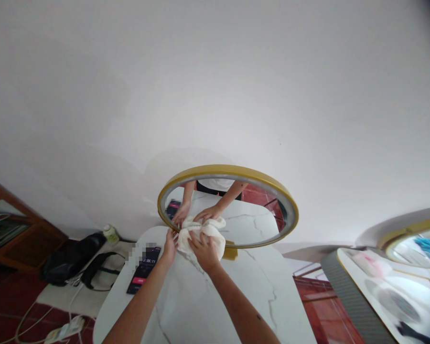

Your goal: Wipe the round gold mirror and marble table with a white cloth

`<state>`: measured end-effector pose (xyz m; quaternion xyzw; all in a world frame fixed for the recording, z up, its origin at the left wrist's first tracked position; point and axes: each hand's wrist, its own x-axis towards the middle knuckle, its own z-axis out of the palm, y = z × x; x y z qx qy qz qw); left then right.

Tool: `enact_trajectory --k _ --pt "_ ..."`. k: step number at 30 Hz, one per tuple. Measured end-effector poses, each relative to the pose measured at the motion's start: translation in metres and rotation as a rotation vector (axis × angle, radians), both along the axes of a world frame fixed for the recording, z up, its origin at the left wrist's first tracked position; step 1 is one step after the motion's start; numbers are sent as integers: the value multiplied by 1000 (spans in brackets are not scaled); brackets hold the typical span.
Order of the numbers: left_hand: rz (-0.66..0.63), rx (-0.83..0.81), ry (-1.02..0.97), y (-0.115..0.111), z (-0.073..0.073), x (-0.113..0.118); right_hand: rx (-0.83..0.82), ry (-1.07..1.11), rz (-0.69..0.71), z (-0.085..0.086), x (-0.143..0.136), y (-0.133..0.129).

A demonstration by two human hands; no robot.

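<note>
A round mirror with a gold rim (222, 169) stands tilted on a gold base (231, 252) on a white marble-patterned table (236, 291). My right hand (203, 249) presses a bunched white cloth (217, 239) against the lower left of the glass, its fingers bent over the fabric. Just left of the cloth, my left hand (169, 248) grips the lower left edge of the rim, though some of its fingertips are hidden. Both arms and the cloth are reflected in the glass.
A phone (143, 271) showing a timer lies on the table's left side. Further left are a black bag (69, 258), a green-white bottle (111, 234) and a power strip (65, 329) with cables. At right stands another table (351, 286) with a second gold-rimmed mirror (415, 229).
</note>
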<state>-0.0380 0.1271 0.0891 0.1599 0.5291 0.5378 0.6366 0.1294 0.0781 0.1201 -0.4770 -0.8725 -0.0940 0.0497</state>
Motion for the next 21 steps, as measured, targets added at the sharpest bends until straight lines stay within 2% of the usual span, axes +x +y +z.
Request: enact_trajectory --k 4,11,14,17,21 --pt "11 -19 -25 1 -2 -4 -58 5 -26 -5 10 0" --pt "10 -25 -75 -4 -9 -3 -199 -14 -199 -30 70 -24" --pt "7 -15 -93 -9 -9 1 -231 -10 -282 -36 85 -35" --pt "19 -8 -100 -11 -9 6 -235 7 -295 -36 82 -38" --pt "37 -11 -114 -10 -13 11 -213 39 -219 -26 56 -31"
